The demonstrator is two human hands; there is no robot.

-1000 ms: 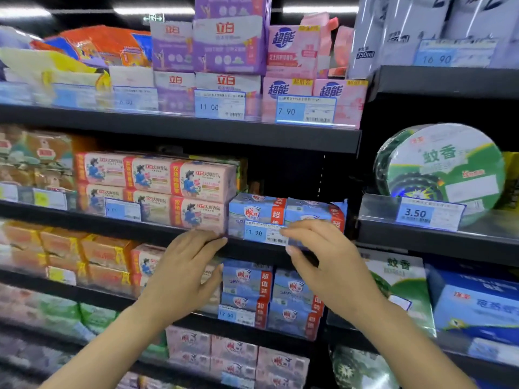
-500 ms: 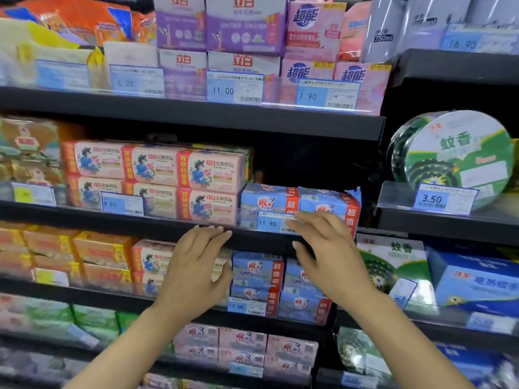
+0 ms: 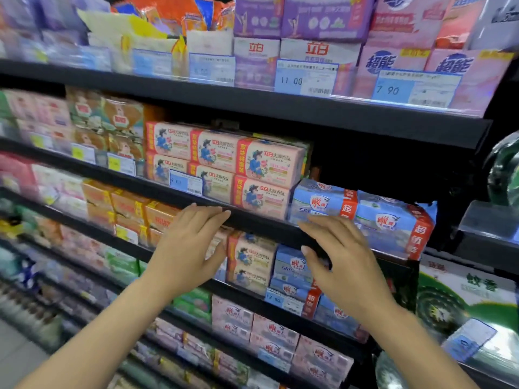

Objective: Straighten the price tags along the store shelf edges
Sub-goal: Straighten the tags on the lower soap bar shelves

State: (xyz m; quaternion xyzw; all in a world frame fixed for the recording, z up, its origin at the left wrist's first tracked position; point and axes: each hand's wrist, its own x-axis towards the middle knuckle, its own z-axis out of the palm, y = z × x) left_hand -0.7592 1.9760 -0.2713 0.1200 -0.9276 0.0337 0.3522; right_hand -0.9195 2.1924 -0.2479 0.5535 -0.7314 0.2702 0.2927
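My left hand [image 3: 188, 248] lies flat with its fingertips on the black edge of the middle shelf [image 3: 261, 221], below the pink soap packs [image 3: 266, 164]. My right hand [image 3: 342, 262] is spread over the same edge in front of the blue soap packs [image 3: 393, 220], and it hides the price tag there. Other blue price tags stand along the edges: 9.00 tag [image 3: 185, 182], 11.00 tag [image 3: 306, 78], 7.90 tag [image 3: 415, 89] and 12.00 tag [image 3: 283, 303]. Both hands hold nothing.
Black shelves packed with soap and detergent packs run left and downward. Yellow tags [image 3: 120, 164] sit on the left part of the shelf above. A second shelf unit [image 3: 488, 234] with green mosquito-coil boxes [image 3: 463, 299] stands at the right.
The view has swung left and closer. My left hand rose to the shelf edge. My right hand slid over the 11.90 tag, which no longer shows.
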